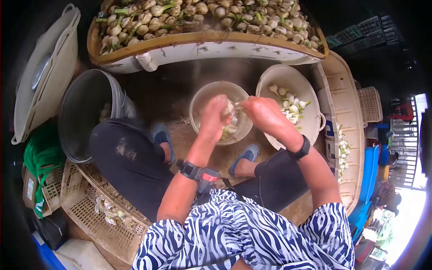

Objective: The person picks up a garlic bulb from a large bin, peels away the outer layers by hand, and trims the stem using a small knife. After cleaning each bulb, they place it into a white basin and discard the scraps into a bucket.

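Note:
Over a round pale basin [196, 127], my left hand [213, 114] is closed around a whitish garlic bulb [230, 107], mostly covered by the fingers. My right hand [266, 113] meets it from the right in a closed pinch. A small brownish scrap shows at its fingertips, too small to name. Loose pale and greenish peelings [229, 129] lie inside the basin below both hands. Beside my right forearm stands a larger cream basin [310, 101] holding several cleaned white bulbs [293, 107], some with short green stems.
A long tub [207, 37] heaped with unpeeled bulbs [180, 19] spans the far side. On the left are a dark bucket [67, 119], a leaning pale basin [47, 67] and a slatted crate [81, 200]. A large tray [353, 130] stands at right. My feet flank the small basin.

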`<action>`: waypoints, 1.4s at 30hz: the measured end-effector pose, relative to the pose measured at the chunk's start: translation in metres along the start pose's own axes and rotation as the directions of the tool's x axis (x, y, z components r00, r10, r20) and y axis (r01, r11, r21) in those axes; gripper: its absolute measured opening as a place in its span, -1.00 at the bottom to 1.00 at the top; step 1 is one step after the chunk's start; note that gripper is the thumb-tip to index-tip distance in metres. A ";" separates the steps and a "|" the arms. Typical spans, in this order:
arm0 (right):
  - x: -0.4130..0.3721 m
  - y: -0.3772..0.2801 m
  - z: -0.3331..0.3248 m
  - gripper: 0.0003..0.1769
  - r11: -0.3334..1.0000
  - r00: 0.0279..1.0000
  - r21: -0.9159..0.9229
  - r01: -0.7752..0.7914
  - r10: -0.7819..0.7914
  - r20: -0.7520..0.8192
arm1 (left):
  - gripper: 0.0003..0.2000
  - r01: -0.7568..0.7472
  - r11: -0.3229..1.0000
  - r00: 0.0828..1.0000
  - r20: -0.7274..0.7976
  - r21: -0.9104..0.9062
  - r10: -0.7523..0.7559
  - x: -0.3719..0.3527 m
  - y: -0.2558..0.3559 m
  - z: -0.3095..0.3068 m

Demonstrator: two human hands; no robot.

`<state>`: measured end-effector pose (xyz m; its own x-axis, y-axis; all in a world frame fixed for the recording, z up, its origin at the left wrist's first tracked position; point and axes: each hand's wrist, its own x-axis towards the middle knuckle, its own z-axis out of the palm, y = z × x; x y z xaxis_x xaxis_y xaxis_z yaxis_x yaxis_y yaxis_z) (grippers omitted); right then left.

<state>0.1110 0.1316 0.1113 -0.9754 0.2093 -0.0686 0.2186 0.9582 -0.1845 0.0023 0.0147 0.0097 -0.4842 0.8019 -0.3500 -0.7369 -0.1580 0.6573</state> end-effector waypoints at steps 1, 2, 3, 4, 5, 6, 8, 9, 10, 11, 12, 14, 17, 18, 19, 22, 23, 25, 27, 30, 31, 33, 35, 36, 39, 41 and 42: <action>-0.002 -0.004 0.001 -0.85 1.000 1.000 0.002 -0.009 0.009 -0.004 | -0.69 0.016 1.000 1.000 -0.019 -0.025 -0.016 -0.002 -0.001 0.004; -0.003 -0.008 0.003 -0.87 0.999 0.999 -0.032 -0.033 0.034 0.021 | -0.71 0.033 0.998 0.999 -0.040 -0.052 -0.035 -0.004 -0.001 0.007; -0.004 -0.011 0.004 -0.88 0.996 0.997 -0.066 -0.054 0.057 0.046 | -0.71 0.039 0.998 0.998 -0.038 -0.048 -0.040 -0.006 -0.001 0.008; -0.007 -0.013 0.005 -0.87 0.995 0.998 -0.085 -0.043 0.047 0.045 | -0.71 0.028 0.999 0.999 -0.023 0.037 -0.027 -0.008 -0.002 0.007; -0.008 -0.014 0.008 -0.87 0.996 0.997 -0.080 -0.048 0.052 0.048 | -0.71 0.017 0.993 1.000 -0.009 0.120 -0.016 -0.010 -0.003 0.006; -0.009 -0.014 0.011 -0.88 0.997 0.998 -0.071 -0.037 0.040 0.049 | -0.71 0.022 0.992 1.000 -0.009 0.122 -0.021 -0.010 -0.004 0.007; -0.010 -0.011 0.016 -0.90 0.998 0.998 -0.062 -0.030 0.034 0.055 | -0.73 0.033 0.989 0.999 -0.008 0.144 -0.033 -0.010 -0.003 0.009; -0.009 -0.009 0.018 -0.91 0.998 0.996 -0.061 -0.014 0.020 0.091 | -0.73 0.037 0.989 0.999 -0.009 0.142 -0.036 -0.010 -0.002 0.010; -0.008 -0.008 0.020 -0.92 0.998 0.992 -0.060 0.004 0.003 0.127 | -0.75 0.036 0.977 0.999 -0.022 0.212 -0.032 -0.010 -0.002 0.010; -0.006 -0.008 0.022 -0.92 0.998 0.991 -0.058 0.007 0.001 0.131 | -0.77 0.036 0.959 0.999 -0.037 0.282 -0.027 -0.010 -0.002 0.008; -0.005 -0.008 0.024 -0.95 0.998 0.979 -0.055 0.018 -0.006 0.204 | -0.77 0.039 0.959 0.999 -0.042 0.280 -0.029 -0.010 -0.001 0.007; -0.001 -0.004 0.027 -0.96 0.998 0.961 -0.050 0.027 -0.012 0.278 | -0.78 0.068 0.928 0.998 -0.025 0.366 -0.063 -0.008 0.000 0.003; 0.009 0.017 0.035 -0.91 0.998 0.928 -0.044 0.037 -0.018 0.372 | -0.78 -0.033 0.908 0.995 0.096 0.418 -0.008 0.002 0.002 -0.005; 0.009 0.026 0.035 -0.88 0.998 0.978 -0.056 -0.026 0.037 0.208 | -0.78 -0.032 0.908 0.995 0.095 0.418 -0.008 0.001 0.002 -0.005; 0.010 0.038 0.036 -0.85 0.995 0.995 -0.053 -0.090 0.092 0.037 | -0.79 0.025 0.917 0.995 0.076 0.399 -0.060 -0.002 0.002 -0.004; 0.015 0.046 0.022 -0.81 0.972 0.991 0.194 -0.132 0.124 0.056 | -0.79 0.089 0.931 0.992 0.052 0.353 -0.115 -0.010 0.011 0.000; 0.009 0.039 0.019 -0.81 0.931 0.994 0.348 -0.114 0.105 0.044 | -0.79 0.107 0.942 0.990 0.054 0.319 -0.131 -0.012 0.011 0.001; 0.001 0.016 0.014 -0.80 0.843 0.988 0.516 -0.153 0.122 0.093 | -0.78 0.112 0.947 0.988 0.064 0.302 -0.138 -0.006 0.008 -0.001; 0.000 0.006 0.014 -0.84 0.839 0.980 0.507 -0.200 0.165 0.114 | -0.76 0.120 0.951 0.988 0.064 0.284 -0.144 -0.004 0.005 0.000; -0.002 0.006 0.032 -0.82 0.942 0.993 0.331 -0.045 0.079 -0.091 | -0.75 0.140 0.959 0.988 0.026 0.246 -0.151 -0.005 0.001 0.001; -0.001 0.003 0.034 -0.82 0.941 0.992 0.334 -0.048 0.085 -0.096 | -0.75 0.155 0.958 0.985 0.043 0.241 -0.170 -0.005 0.001 0.000; -0.001 -0.004 0.037 -0.83 0.983 0.977 0.176 -0.058 0.092 -0.194 | -0.74 0.174 0.956 0.979 0.064 0.238 -0.194 -0.005 0.002 0.000; 0.002 0.006 0.042 -0.82 0.948 0.961 0.296 -0.119 0.186 -0.207 | -0.70 0.118 0.969 0.982 0.120 0.218 -0.146 -0.007 0.005 -0.001; 0.005 0.012 0.043 -0.82 0.896 0.939 0.411 -0.170 0.274 -0.208 | -0.70 0.118 0.968 0.982 0.121 0.219 -0.147 -0.006 0.003 0.000; 0.004 0.028 0.030 -0.79 0.768 0.946 0.577 -0.277 0.323 0.023 | -0.64 -0.020 0.994 0.986 0.166 0.111 0.001 -0.001 -0.006 -0.006; -0.003 0.020 0.023 -0.81 0.706 0.961 0.674 -0.218 0.277 0.020 | -0.63 -0.073 0.997 0.974 0.220 0.037 0.063 0.000 -0.006 -0.007; -0.005 0.020 0.024 -0.83 0.788 0.977 0.599 -0.139 0.208 -0.046 | -0.63 -0.073 0.997 0.974 0.220 0.037 0.063 0.001 -0.007 -0.008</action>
<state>0.1209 0.1455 0.0841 -0.9089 0.4127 -0.0601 0.3245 0.6094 -0.7234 0.0033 0.0119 -0.0003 -0.4140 0.8973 -0.1528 -0.6820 -0.1946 0.7049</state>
